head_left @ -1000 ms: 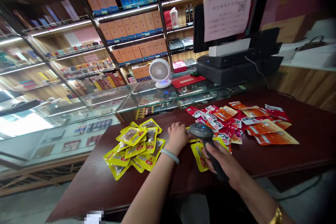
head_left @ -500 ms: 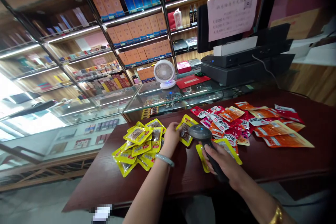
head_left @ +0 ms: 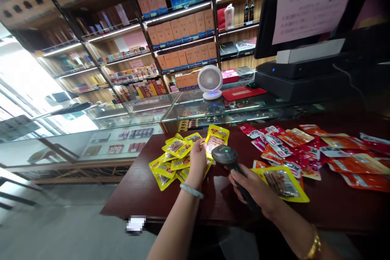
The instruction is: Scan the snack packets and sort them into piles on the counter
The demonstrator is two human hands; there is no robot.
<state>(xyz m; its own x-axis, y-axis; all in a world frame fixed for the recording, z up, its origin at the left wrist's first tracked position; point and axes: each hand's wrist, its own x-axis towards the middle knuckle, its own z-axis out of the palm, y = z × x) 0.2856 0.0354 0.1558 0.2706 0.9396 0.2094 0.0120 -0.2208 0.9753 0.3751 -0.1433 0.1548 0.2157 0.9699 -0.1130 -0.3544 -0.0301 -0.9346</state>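
Note:
My left hand (head_left: 198,155) is closed on the edge of a yellow snack packet (head_left: 217,136), raised beside a pile of similar yellow packets (head_left: 166,166) on the left. In my right hand (head_left: 251,185) is a black barcode scanner (head_left: 224,155), its head pointed toward the held packet and a small green light showing on top. Another yellow packet (head_left: 282,183) lies to the right of my right hand, partly over the red and orange packets (head_left: 283,144).
The packets lie on a dark red-brown table (head_left: 128,199). Behind it stand a glass counter (head_left: 185,105), a white fan (head_left: 210,82), a red mat (head_left: 243,92) and a monitor with a pink sheet (head_left: 310,8). Shelves of boxes (head_left: 181,30) line the back.
The view has swung to the right-hand side less, so things sit farther right. The held packet is lifted and more upright; the scanner's light went from blue to green.

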